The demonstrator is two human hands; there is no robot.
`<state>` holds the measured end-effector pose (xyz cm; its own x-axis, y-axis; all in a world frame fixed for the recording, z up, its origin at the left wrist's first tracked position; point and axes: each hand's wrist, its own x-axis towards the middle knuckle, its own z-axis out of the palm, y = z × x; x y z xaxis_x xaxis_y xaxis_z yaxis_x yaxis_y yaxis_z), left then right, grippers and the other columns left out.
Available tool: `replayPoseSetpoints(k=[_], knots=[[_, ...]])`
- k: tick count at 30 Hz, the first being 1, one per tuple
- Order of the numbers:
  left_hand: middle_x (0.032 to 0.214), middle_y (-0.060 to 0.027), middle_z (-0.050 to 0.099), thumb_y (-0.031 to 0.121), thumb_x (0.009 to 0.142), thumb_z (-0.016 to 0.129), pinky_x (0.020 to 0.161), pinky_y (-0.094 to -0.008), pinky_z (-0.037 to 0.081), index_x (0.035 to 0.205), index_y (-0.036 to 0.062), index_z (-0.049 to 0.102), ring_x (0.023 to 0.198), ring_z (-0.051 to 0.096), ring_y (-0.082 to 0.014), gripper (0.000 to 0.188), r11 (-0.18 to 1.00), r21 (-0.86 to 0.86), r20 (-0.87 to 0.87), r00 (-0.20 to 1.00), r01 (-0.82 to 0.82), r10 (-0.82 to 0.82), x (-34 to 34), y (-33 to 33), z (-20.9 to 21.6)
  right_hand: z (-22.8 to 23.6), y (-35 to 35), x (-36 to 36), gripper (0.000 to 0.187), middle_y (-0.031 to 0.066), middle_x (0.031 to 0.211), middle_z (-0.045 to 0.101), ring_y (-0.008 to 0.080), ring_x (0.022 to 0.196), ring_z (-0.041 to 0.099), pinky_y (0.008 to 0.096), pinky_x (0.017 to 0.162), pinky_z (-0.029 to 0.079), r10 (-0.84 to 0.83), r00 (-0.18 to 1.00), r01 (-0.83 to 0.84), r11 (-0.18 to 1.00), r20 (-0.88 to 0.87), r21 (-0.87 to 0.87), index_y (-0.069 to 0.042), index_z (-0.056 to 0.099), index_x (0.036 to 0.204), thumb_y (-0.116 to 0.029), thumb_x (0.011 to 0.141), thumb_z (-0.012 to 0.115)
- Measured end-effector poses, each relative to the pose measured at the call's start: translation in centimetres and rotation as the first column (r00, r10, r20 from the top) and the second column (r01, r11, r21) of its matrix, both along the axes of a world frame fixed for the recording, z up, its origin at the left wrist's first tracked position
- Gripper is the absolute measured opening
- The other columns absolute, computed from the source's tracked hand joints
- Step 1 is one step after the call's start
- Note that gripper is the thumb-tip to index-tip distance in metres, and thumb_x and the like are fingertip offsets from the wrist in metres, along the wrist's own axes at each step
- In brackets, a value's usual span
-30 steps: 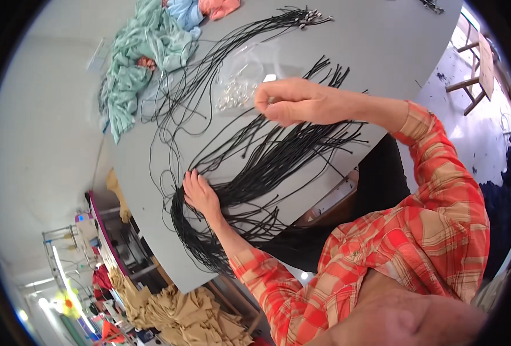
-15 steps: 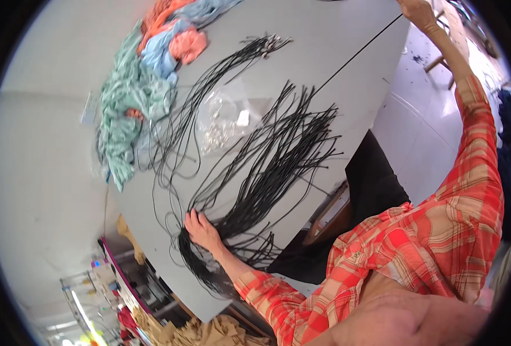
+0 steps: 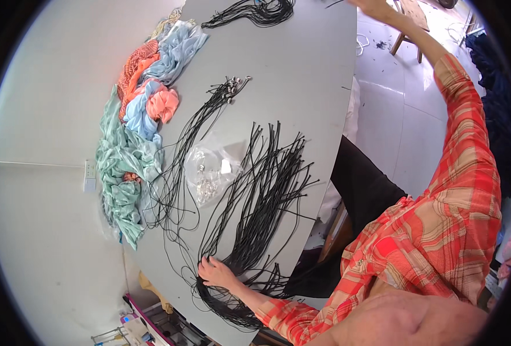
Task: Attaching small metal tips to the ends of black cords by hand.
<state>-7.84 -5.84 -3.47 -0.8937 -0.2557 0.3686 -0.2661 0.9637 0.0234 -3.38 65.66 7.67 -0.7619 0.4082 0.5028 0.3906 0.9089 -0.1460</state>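
1. Black cords (image 3: 264,213) are lying in one big loose bundle on the grey table (image 3: 316,52), between a clear bag and the table edge beside the person; strands are bending under the left hand and curling back past it.
2. Handling, my read: light, soft, floppy, not fragile. Strands are probably sliding over each other and tangling easily. Whole bundle: grip at the gathered bend. Single strand: pinch near a free tip.
3. Looks: thin, evenly black, packing densely in the middle, fanning out loosely at the far tips. Some tips are looking slightly thicker; too small to tell if knotted.
4. Cloth heap (image 3: 129,149) is sitting along the wall side: mint green, blue, coral.
5. Second cord bunch (image 3: 196,120) is running beyond the bag, thinner, its lower strands looping messily. Third cord bunch (image 3: 275,14) is lying at the far end, cut by the frame.
6. Clear bag (image 3: 193,158) is resting between the two nearer bunches.
7. Left hand (image 3: 218,273) is lying on the bend, fingers extended, not visibly clenching. Right hand (image 3: 373,7) is reaching far out at the top edge; fingers cropped, can't tell its grip.
8. Silvery fittings (image 3: 206,189) are showing inside the bag; similar metal ends (image 3: 231,89) are tipping the second bunch.
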Motion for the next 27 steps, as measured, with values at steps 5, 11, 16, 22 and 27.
replayPoseSetpoints(k=[5,11,16,22,27], knots=[[0.119,-0.0178,0.052,0.022,0.09,0.047,0.091,-0.0358,0.04,0.116,-0.0035,0.05,0.106,0.053,-0.0274,0.036,0.734,0.525,-0.058,0.879,0.43,-0.473,1.6,8.1,5.4,2.4,-16.7,-3.2,0.016,0.0025,0.061,0.044,0.0112,0.056,0.046,0.027,0.052,0.04,0.577,0.806,-0.523,0.585,-0.135,-0.62,-0.005,0.05,0.086,-0.021,0.087,0.048],[0.123,-0.021,0.046,0.032,0.093,0.038,0.097,-0.0362,0.034,0.132,-0.0019,0.027,0.115,0.046,-0.0282,0.053,-0.495,0.796,-0.604,0.494,0.348,-0.625,4.6,23.2,7.2,6.0,-35.3,-6.3,0.018,0.0053,0.06,0.054,0.0114,0.05,0.054,0.0266,0.045,0.043,0.85,0.046,-0.727,-0.332,-0.525,-0.6,-0.002,0.052,0.086,-0.02,0.086,0.05],[0.075,-0.0125,0.055,0.026,0.094,0.041,0.069,-0.0355,0.045,0.1,-0.0028,0.05,0.068,0.053,-0.0212,0.031,-0.488,0.851,-0.5,0.578,0.193,-0.645,7.6,21.8,9.2,9.3,-34.1,-13.6,0.025,0.0083,0.087,0.06,0.0151,0.07,0.061,0.0287,0.058,0.05,0.742,0.285,-0.788,-0.179,-0.607,-0.589,0.0,0.055,0.095,-0.008,0.072,0.055],[0.059,-0.0011,0.045,0.019,0.092,0.048,0.052,-0.0246,0.042,0.081,0.0003,0.054,0.05,0.041,-0.009,0.023,0.109,0.894,-0.366,0.85,0.434,-0.38,5.0,9.8,14.4,5.1,-23.2,-24.0,0.022,0.0104,0.063,0.056,0.0181,0.044,0.054,0.0311,0.041,0.047,0.297,0.657,-0.707,-0.077,-0.693,-0.703,-0.001,0.054,0.079,-0.02,0.088,0.048],[0.06,0.0018,0.046,0.018,0.088,0.053,0.049,-0.0228,0.034,0.082,-0.0011,0.059,0.052,0.039,-0.0066,0.021,0.787,0.389,-0.307,0.873,0.479,-0.379,-2.2,1.0,20.1,-2.5,-18.3,-26.9,0.02,0.0104,0.058,0.055,0.019,0.042,0.053,0.0312,0.04,0.046,0.013,0.707,-0.703,-0.093,-0.707,-0.705,0.002,0.053,0.074,-0.015,0.084,0.048]])
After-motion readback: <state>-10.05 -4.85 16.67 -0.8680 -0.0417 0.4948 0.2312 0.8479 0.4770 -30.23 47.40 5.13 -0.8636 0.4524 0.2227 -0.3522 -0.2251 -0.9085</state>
